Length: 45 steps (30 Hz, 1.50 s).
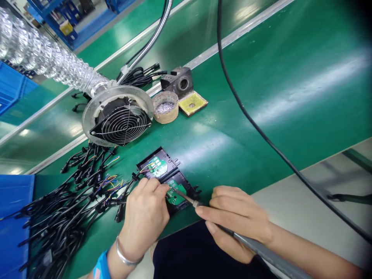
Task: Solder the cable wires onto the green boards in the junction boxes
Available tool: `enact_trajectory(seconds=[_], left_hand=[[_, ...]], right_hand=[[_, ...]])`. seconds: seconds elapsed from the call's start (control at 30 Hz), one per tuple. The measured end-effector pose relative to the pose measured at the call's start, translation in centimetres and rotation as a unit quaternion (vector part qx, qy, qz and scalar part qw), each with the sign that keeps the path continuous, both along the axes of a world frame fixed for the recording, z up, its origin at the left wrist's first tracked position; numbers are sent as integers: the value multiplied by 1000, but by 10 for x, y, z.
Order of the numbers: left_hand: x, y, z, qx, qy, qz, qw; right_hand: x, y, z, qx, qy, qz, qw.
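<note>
Right hand (236,221) holding soldering iron (247,241), tip at lower circuit board (178,193); left hand (147,217) beside it.

So the glossy green tabletop (279,85) is carrying a fair bit of stuff. A big tangled heap of black cables (72,217) is sprawling over the left side, some showing thin red, yellow and blue wire ends (110,184). Just right of that, near the close edge, an open black plastic case (172,166) is lying with green circuit boards (159,167) inside. Farther back, a round beige tub (166,117) is holding silvery bits, and right beside it a dark metal block-shaped stand (177,83) is sitting with a yellow sponge (197,101) in its tray. A smaller black cable bundle (138,77) is lying behind them, off to the left.
</note>
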<state>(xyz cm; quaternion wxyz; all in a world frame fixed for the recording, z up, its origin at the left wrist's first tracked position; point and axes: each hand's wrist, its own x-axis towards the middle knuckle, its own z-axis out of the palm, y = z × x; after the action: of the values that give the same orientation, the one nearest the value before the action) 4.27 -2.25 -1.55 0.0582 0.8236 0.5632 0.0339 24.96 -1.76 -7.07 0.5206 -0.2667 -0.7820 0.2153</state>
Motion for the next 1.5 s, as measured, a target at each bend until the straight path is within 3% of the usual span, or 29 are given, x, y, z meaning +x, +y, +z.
enact_trajectory(seconds=[0.17, 0.47, 0.63, 0.87, 1.03, 1.2, 1.37, 1.5], left_hand=[[0, 0, 0, 1, 0, -1, 1000], [-3, -1, 9, -62, 13, -4, 998], [-4, -2, 10, -72, 33, 0, 997], [-1, -2, 5, -78, -81, 21, 993], [11, -5, -6, -32, -46, 45, 997], [12, -6, -6, -32, -52, 40, 997], [13, -8, -5, -22, -51, 37, 998], [15, -10, -11, 5, -67, 49, 997]], right_hand=[[4, 0, 3, -22, 46, -17, 999], [-12, 8, 1, -28, -21, -99, 994], [-16, 9, -5, -21, -47, -100, 994], [-16, 8, -7, -14, -47, -98, 994], [-14, 6, -9, -19, -46, -91, 995], [-13, 5, -15, -30, -59, -78, 995], [-6, 8, -5, -38, 14, -75, 996], [9, 8, 4, -108, 87, -25, 990]])
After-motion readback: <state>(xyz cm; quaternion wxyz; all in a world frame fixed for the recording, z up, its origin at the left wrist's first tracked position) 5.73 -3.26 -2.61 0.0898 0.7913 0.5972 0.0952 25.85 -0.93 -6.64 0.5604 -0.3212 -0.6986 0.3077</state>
